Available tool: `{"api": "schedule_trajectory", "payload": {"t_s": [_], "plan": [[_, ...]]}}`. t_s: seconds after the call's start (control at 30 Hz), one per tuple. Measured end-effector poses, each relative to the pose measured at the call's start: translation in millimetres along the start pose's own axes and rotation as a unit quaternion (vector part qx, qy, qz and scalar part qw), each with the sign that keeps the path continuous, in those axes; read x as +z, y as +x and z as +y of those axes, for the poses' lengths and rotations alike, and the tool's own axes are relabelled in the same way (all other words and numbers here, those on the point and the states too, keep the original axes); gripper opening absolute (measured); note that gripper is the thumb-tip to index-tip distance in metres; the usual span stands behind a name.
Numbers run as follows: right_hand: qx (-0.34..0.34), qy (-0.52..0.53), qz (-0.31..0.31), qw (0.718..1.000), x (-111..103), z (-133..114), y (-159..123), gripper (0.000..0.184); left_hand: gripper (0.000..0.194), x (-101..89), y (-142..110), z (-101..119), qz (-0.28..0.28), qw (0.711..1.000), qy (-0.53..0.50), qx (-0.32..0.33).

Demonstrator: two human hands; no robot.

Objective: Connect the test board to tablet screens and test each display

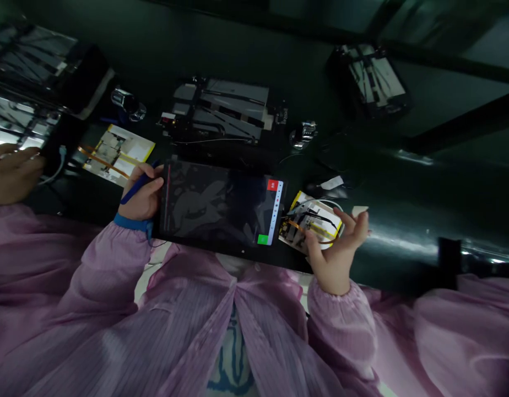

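A dark tablet screen (221, 207) lies in front of me, lit only by a strip with red and green blocks at its right end. My left hand (141, 190) is closed around a slim blue pen-like tool (136, 188), its fingertips at the tablet's left edge. A blue strap (133, 223) circles that wrist. Right of the tablet, my right hand (337, 251) has its fingers apart over a yellow-edged battery and circuit board assembly (298, 234) with wires. A small pale tab (359, 210) shows at its fingertips; whether it is gripped is unclear.
Behind the tablet lies an opened device (225, 110), with shiny metal objects (128, 103) (304, 135) on both sides. Another yellow-edged board (124, 151) sits left. Stacked devices (39, 66) and a co-worker's hand (15, 173) are far left; one more device (372, 77) stands back right.
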State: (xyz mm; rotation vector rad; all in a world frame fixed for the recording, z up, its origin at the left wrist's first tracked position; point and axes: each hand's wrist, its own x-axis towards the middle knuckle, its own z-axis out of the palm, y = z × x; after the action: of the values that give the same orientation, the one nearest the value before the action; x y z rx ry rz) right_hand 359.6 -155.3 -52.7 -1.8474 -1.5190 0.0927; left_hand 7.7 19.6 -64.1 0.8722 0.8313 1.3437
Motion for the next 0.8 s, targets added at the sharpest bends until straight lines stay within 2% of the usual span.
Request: {"api": "schedule_trajectory", "payload": {"t_s": [0.17, 0.53, 0.8], "plan": [[0.018, -0.011, -0.016, 1.000, -7, 19, -1, 0.088, 0.039, 2.3, 0, 1, 0.007, 1.000, 0.019, 0.005], [0.004, 0.010, -0.043, 0.999, 0, 21, 3, 0.081, 0.041, 6.5, -2, 4, -0.002, 1.000, 0.022, -0.003], [0.004, -0.015, -0.053, 0.998, 1, 23, 3, 0.080, 0.042, 6.4, -3, 5, 0.005, 1.000, 0.018, -0.016]]}}
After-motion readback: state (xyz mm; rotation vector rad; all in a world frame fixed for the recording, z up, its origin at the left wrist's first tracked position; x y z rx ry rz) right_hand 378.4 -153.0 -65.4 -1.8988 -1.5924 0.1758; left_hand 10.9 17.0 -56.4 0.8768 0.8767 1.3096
